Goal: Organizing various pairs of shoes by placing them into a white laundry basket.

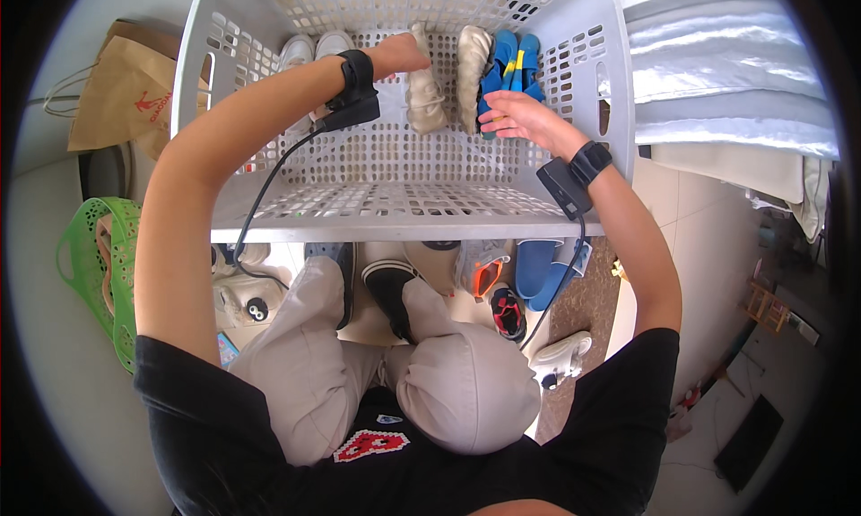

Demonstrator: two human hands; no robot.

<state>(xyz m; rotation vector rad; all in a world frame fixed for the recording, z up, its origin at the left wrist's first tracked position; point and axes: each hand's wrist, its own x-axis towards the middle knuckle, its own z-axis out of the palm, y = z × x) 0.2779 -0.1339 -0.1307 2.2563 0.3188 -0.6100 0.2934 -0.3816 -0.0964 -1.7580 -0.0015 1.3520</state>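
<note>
A large grey plastic basket [403, 232] with slotted walls stands before me, shoes lined up inside. My left hand [398, 53] is over the upper end of a cream shoe [425, 102] near the basket's middle; its fingers are partly hidden, so its hold is unclear. Right of that shoe stands another cream shoe [472, 72]. Beside it are blue shoes with yellow straps [528, 55]. My right hand [514, 116], fingers apart, is at the lower end of the blue shoes. White shoes [296, 50] stand at the basket's left, partly behind my left forearm.
Below the basket, on the floor, are blue slides [536, 267], a grey and orange shoe [481, 267], a black and red shoe [508, 312] and white shoes [562, 356]. A green basket [124, 274] and a brown paper bag [121, 96] stand left. Cables hang from both wrist devices.
</note>
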